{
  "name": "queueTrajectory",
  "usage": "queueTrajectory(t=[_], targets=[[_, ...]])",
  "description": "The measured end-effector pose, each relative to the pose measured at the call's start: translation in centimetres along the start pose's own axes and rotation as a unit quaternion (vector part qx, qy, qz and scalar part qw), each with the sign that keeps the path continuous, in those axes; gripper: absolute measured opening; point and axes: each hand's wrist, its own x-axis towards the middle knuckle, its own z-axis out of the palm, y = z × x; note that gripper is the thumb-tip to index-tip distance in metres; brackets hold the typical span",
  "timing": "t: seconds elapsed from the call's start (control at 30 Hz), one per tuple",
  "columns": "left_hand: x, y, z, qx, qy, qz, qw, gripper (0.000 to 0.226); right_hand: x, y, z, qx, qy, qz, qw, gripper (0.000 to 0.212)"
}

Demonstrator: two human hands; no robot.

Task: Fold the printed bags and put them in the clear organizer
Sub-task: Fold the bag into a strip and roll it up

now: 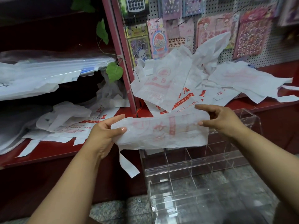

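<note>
Printed bag [159,131], folded into a long band, stretched flat dead center above the clear organizer [191,160]. Left hand [105,131] at 9 o'clock pinching that end between thumb and fingers, right hand [221,118] at 3 o'clock pinching the other. One handle strip dangling toward 6 (faint red print showing through). Heap of unfolded bags [186,84] at 12 o'clock on the red shelf [48,151], more at 10. Sticker packs [252,34] on pegboard at 1.

The folded bag [159,131] hides the clear organizer's [194,160] top-left compartments; its pink print is blurred, perhaps characters.
</note>
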Motion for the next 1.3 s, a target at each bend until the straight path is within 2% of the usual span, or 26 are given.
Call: queueTrajectory(t=[0.17,0.3,0.43,0.5,0.57,0.67,0.83,0.9,0.93,0.97,1.0,1.07,1.13,1.2,1.3], targets=[[-0.8,1.2,0.1,0.146,0.026,0.075,0.986,0.040,0.0,-0.5,-0.5,-0.038,0.047,-0.037,0.997,0.030],[-1.5,2.1,0.1,0.311,0.052,0.140,0.939,0.025,0.2,-1.0,-0.3,-0.064,0.070,-0.071,0.993,0.018],[-1.3,2.5,-0.2,0.362,0.077,0.188,0.910,0.020,0.7,-1.0,-0.3,-0.069,0.094,-0.080,0.990,0.018],[-1.1,2.5,-0.2,0.341,0.112,0.184,0.915,0.012,0.6,-1.4,-0.2,0.001,0.078,-0.066,0.995,0.015],[-1.2,2.2,0.3,0.274,0.134,0.167,0.938,0.020,0.4,-1.6,0.2,0.099,0.051,-0.027,0.993,0.010],[-1.4,1.8,1.4,0.204,0.168,0.156,0.952,0.040,0.5,-1.5,1.1,0.060,0.072,-0.025,0.995,0.008],[-0.9,1.1,2.2,0.248,0.226,0.116,0.935,0.052,0.8,-0.9,2.1,0.022,0.107,0.002,0.994,0.018],[-0.9,1.3,2.4,0.245,0.192,0.029,0.950,0.050,0.8,-0.3,2.2,0.012,0.120,0.029,0.992,0.024],[-1.2,1.5,2.6,0.209,0.142,-0.030,0.967,0.055,0.8,-0.3,2.2,0.008,0.131,0.038,0.991,0.029],[-1.6,1.7,2.7,0.147,0.088,-0.075,0.982,0.070,0.7,-0.3,2.2,0.008,0.144,0.047,0.988,0.035],[-1.8,1.8,2.7,0.096,0.046,-0.096,0.990,0.083,0.6,-0.2,2.1,0.018,0.152,0.052,0.987,0.039],[-1.9,1.4,2.4,0.065,-0.005,-0.074,0.995,0.092,0.5,-0.3,2.0,0.051,0.150,0.062,0.985,0.043],[-1.6,1.2,2.2,0.090,0.011,-0.042,0.995,0.077,0.5,-0.5,1.7,0.063,0.125,0.074,0.987,0.047],[-1.4,1.4,2.0,0.097,0.030,-0.028,0.994,0.052,0.8,-0.5,1.3,0.038,0.092,0.082,0.992,0.044],[-0.7,1.0,0.7,0.117,0.034,-0.009,0.992,0.015,0.7,-0.8,1.5,0.028,0.050,0.052,0.997,0.017]])
